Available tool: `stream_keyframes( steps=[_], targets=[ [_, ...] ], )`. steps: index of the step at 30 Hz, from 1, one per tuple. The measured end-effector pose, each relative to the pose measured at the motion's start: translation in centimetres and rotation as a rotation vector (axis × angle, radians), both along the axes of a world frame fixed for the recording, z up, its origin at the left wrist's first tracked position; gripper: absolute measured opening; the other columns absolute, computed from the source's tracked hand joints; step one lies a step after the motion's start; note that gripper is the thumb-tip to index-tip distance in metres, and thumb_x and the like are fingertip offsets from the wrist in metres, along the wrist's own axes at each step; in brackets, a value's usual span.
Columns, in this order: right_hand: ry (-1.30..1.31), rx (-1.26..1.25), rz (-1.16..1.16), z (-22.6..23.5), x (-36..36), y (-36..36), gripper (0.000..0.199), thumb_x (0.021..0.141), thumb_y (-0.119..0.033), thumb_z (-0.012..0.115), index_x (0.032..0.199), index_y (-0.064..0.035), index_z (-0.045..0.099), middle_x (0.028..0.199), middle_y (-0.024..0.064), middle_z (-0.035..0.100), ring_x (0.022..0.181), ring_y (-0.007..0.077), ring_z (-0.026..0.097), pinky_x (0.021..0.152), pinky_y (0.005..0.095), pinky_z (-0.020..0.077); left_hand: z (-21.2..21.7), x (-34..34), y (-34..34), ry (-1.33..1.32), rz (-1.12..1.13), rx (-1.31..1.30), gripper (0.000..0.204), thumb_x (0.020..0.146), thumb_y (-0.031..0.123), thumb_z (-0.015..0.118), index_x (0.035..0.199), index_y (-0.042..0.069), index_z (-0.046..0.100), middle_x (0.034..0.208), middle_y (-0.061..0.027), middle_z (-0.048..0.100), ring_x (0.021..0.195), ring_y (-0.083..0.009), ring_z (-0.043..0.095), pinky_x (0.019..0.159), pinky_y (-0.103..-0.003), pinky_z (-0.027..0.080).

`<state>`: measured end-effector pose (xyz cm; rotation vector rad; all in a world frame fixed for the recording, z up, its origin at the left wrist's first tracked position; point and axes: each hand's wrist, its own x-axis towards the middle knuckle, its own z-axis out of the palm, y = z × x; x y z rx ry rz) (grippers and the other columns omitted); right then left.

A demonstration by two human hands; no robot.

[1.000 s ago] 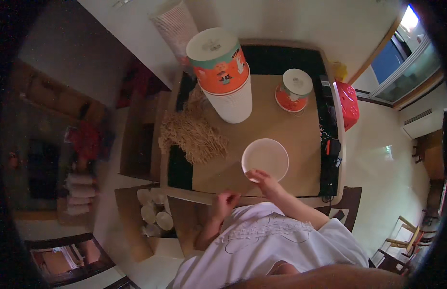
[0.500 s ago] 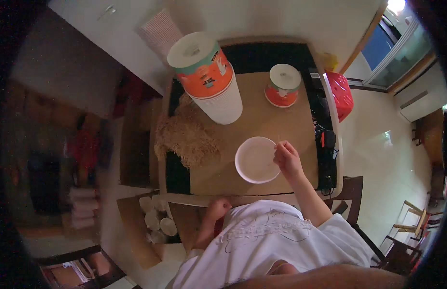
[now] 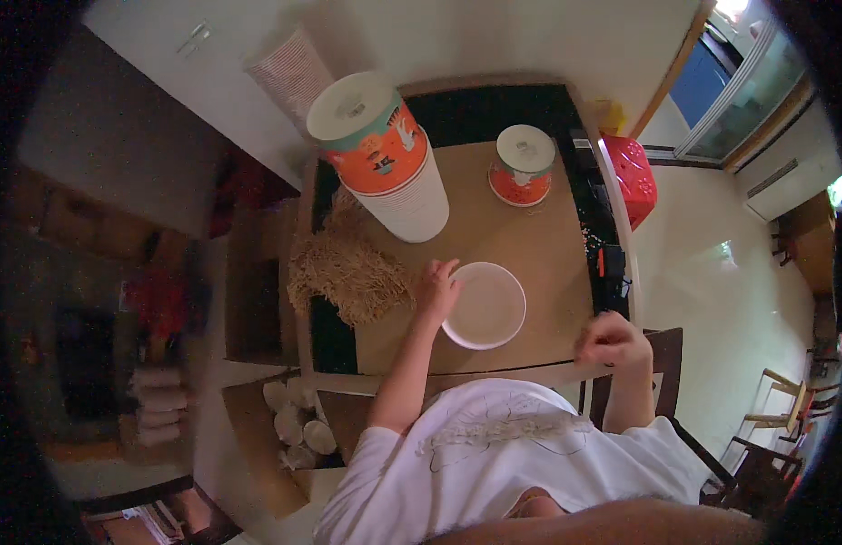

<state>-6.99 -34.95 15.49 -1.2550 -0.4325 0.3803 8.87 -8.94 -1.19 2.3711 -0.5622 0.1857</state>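
Note:
A white round paper bowl (image 3: 485, 313) sits on the brown board near the front of the table, its inside facing up. At its left rim is my left hand (image 3: 436, 289), fingers bent together; anything between them is hidden. My right hand (image 3: 614, 340) hovers by the table's right front edge, away from the bowl, its fingers curled and slightly blurred. Tan shredded paper (image 3: 348, 277) lies heaped left of the bowl. Behind it leans a tall stack of upturned paper tubs (image 3: 385, 154), the top one orange and green. A shorter upturned tub (image 3: 523, 165) stands at the back right.
A pink-white stack of cups (image 3: 289, 73) is behind the tall tubs. Black chargers and cables (image 3: 612, 268) run along the table's right edge. A red stool (image 3: 630, 177) stands beyond. An open carton (image 3: 257, 436) with white round items sits at the lower left.
My right hand has left the bowl's right rim and drawn back to the right. My left hand has risen from the table's front edge to the bowl's left rim.

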Motion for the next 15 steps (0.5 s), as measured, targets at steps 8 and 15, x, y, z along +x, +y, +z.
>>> stream_keyframes(
  steps=[8, 15],
  targets=[
    [0.550, -0.165, -0.336, -8.9, 2.5, 6.1, 0.020, 0.086, -0.022, 0.049, 0.087, -0.0046, 0.059, 0.069, -0.0034, 0.052, 0.059, 0.0045, 0.044, 0.052, 0.0191, 0.0379, -1.4, -6.5, 2.9, 0.207, 0.045, -0.074, 0.020, 0.067, 0.002, 0.055, 0.087, 0.004, 0.057, 0.077, -0.0133, 0.053, 0.070, -0.0274, 0.054, 0.063, -0.037, 0.045],
    [0.310, -0.301, -0.395, -16.9, 5.1, 13.1, 0.023, 0.084, -0.023, 0.052, 0.083, -0.0015, 0.059, 0.064, -0.0024, 0.049, 0.059, 0.0062, 0.043, 0.052, 0.0227, 0.0366, -1.2, -7.3, 4.4, 0.323, 0.101, -0.352, 0.016, 0.079, 0.006, 0.054, 0.093, 0.003, 0.059, 0.079, -0.0109, 0.057, 0.070, -0.0200, 0.056, 0.060, -0.030, 0.045]
  ],
)
